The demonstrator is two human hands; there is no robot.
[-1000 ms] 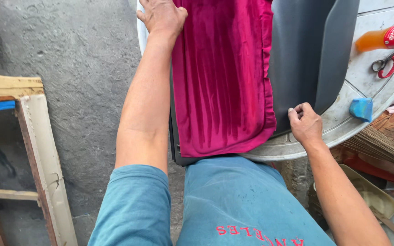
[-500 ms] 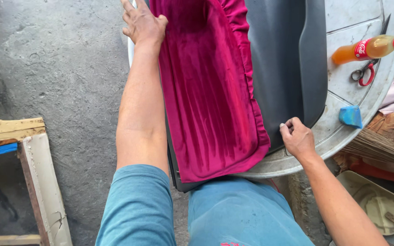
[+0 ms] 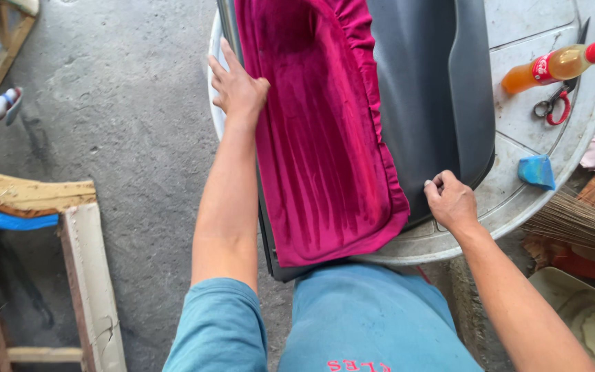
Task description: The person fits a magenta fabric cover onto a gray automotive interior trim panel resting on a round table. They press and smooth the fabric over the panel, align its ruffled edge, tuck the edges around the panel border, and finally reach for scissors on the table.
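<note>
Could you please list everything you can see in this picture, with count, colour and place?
velvet cloth: one, magenta, draped over the grey panel
panel: one, dark grey, on the round table
round table: one, whitish, at right
bottle: one, amber with red cap, lying on the table
scissors: one pair, red handles, beside the bottle
sponge: one, blue, at the table rim
wooden frame: one, pale with blue, on the floor at left
left hand: flat on the cloth's left edge
right hand: pinching the panel's lower edge
</note>
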